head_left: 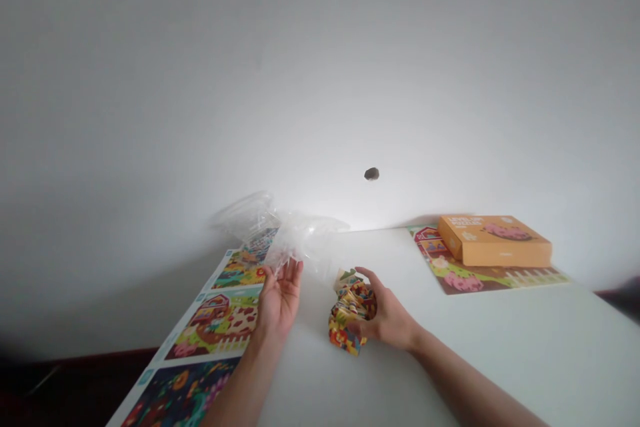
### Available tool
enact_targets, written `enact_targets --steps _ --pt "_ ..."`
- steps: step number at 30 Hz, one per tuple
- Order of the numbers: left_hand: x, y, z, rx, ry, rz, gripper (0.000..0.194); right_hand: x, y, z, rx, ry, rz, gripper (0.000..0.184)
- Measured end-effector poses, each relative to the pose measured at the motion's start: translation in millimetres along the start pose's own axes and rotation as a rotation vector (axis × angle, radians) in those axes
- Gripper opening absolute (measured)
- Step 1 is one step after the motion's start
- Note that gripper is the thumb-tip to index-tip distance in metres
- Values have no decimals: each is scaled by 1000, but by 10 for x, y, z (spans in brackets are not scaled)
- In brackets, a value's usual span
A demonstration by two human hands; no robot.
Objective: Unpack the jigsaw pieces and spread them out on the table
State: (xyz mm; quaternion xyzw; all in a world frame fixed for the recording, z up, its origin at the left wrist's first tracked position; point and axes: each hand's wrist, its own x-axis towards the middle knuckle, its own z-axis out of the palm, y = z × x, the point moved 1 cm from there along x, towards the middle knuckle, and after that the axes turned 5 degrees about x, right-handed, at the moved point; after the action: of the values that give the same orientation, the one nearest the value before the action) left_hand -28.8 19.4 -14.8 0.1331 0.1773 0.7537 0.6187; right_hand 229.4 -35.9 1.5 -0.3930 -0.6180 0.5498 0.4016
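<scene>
My left hand [281, 297] is palm up over the table's left side, with its fingers stretched out and the thumb apart. Crumpled clear plastic bags [305, 237] lie just beyond its fingertips; whether they touch is hard to tell. My right hand [387, 313] curls around a small heap of colourful puzzle pieces [349, 317] on the white table, thumb on the near side and fingers on the far side. Part of the heap is hidden behind that hand.
A printed sheet [215, 320] with several farm and animal pictures runs along the left edge. An orange puzzle box [505, 255] rests on a farm picture sheet [457, 282] at the back right. Behind the white table [500, 347] rises a pale wall with a dark hole [371, 174].
</scene>
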Motion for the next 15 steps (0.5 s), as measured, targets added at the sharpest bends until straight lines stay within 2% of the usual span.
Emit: enact_targets --steps 3,6,11,15 --pt "0 -1 -48 -19 -69 -14 47 -2 -16 -3 -57 4 -2 86" --pt "-7 -19 -88 -13 -87 -45 49 -5 -36 22 -79 -18 -18 80" --pt "-35 75 -82 3 -97 -57 46 25 27 26 -131 31 -52 79" --pt "-97 169 29 19 -39 -14 43 46 76 -14 -274 104 12 90"
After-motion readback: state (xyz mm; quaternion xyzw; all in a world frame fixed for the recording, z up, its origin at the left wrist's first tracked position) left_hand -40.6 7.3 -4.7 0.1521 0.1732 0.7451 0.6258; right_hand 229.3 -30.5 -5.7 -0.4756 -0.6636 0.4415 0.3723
